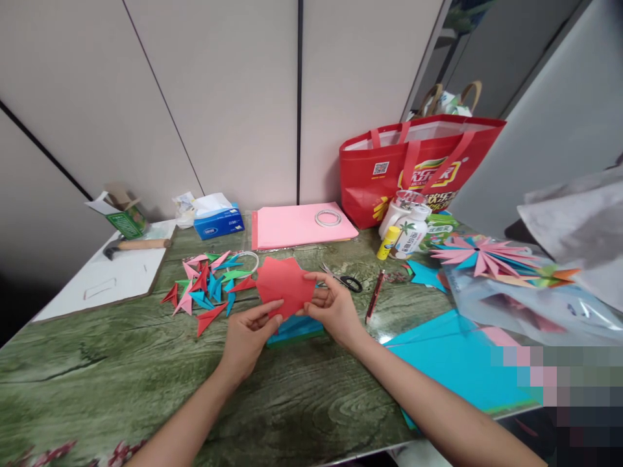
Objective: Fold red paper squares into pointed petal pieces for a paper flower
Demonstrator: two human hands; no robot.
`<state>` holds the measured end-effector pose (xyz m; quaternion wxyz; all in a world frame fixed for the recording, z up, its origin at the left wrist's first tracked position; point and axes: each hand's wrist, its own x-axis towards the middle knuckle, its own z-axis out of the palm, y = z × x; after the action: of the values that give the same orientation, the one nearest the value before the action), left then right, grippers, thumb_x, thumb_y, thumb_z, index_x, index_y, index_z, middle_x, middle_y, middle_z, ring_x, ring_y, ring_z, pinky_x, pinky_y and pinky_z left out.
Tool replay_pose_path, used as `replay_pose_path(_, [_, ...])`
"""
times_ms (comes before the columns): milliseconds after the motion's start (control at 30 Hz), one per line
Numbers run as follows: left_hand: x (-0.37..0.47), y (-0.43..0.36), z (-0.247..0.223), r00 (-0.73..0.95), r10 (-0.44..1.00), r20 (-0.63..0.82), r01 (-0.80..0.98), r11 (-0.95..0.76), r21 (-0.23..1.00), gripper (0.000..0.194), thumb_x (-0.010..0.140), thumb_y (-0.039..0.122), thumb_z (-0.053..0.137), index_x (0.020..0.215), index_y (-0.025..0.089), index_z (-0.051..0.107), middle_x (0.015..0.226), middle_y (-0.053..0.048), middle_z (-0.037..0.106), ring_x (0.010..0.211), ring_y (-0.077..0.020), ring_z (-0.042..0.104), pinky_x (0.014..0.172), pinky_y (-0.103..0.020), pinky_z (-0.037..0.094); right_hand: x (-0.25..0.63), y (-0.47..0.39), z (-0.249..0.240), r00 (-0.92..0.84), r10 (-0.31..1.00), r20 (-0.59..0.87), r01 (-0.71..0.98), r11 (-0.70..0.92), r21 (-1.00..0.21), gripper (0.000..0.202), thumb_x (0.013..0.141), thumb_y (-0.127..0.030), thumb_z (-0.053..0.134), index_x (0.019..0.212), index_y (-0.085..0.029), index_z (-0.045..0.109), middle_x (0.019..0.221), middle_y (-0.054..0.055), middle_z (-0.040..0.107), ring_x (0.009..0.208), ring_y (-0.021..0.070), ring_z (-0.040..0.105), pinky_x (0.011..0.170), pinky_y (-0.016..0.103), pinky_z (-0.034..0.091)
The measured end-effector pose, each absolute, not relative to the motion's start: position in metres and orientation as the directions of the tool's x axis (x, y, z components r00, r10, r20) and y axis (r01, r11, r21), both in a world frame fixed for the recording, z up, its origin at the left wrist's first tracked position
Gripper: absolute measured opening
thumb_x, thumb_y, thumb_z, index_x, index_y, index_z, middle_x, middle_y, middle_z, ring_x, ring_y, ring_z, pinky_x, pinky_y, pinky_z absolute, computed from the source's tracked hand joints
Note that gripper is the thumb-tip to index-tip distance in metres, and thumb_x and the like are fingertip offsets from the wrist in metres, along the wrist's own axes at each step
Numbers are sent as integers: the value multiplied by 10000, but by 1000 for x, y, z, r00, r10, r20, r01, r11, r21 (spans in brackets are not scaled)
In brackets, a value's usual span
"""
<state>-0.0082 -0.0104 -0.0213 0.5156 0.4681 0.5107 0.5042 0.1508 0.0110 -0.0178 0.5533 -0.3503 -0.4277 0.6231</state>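
Several red paper sheets (283, 283), fanned out a little, are held up between my two hands over the table. My left hand (249, 337) pinches their lower left edge with thumb and fingers. At their right edge, my right hand (335, 310) grips them between thumb and fingers. Just below lies a stack of blue and green paper (295, 329), partly hidden by the red sheets and my hands. Left of the sheets is a heap of small folded paper pieces (207, 282) in red, pink, blue and green.
Behind are scissors (343, 279), a pink paper stack (296, 227) with a tape roll (328, 218) and a tissue box (219, 222). To the right are a pencil (374, 297), a glue stick (388, 243), large blue sheets (457, 363) and a red bag (365, 188). A hammer (141, 244) lies left.
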Motion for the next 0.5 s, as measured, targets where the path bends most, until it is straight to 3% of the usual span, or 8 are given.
replay_pose_path(167, [-11,-7,-18,-40,997,-62,-69,59,996,271,559,208,736,824,154,710,792,-47,732,687,-162,649,621,-221,505,154,14,-14,-152,986,71,-421,0,-907,393,569,-109,541,928,-232,440,695,-39,650,529,131,617,515,260,512])
replay_pose_path(267, [-14,-4,-14,-48,998,-44,-42,42,998,250,550,213,739,792,154,708,793,-44,724,694,-157,640,630,-220,499,160,19,-15,-38,996,81,-400,59,-915,258,604,-141,524,847,-217,480,738,-15,659,622,141,628,566,259,501])
replay_pose_path(400, [-16,-3,-11,75,992,-105,54,102,993,233,547,219,737,767,149,707,726,-43,711,646,-159,630,600,-232,497,166,25,-19,101,988,119,-256,142,-956,113,711,-245,525,809,-196,552,827,30,662,793,156,603,663,256,462])
replay_pose_path(500, [-17,-2,-13,103,988,-112,73,104,992,230,548,219,739,763,146,706,787,-64,709,721,-190,638,651,-263,508,166,25,-25,14,984,180,-142,180,-973,128,657,-220,613,778,-182,600,789,18,647,745,143,579,680,247,433])
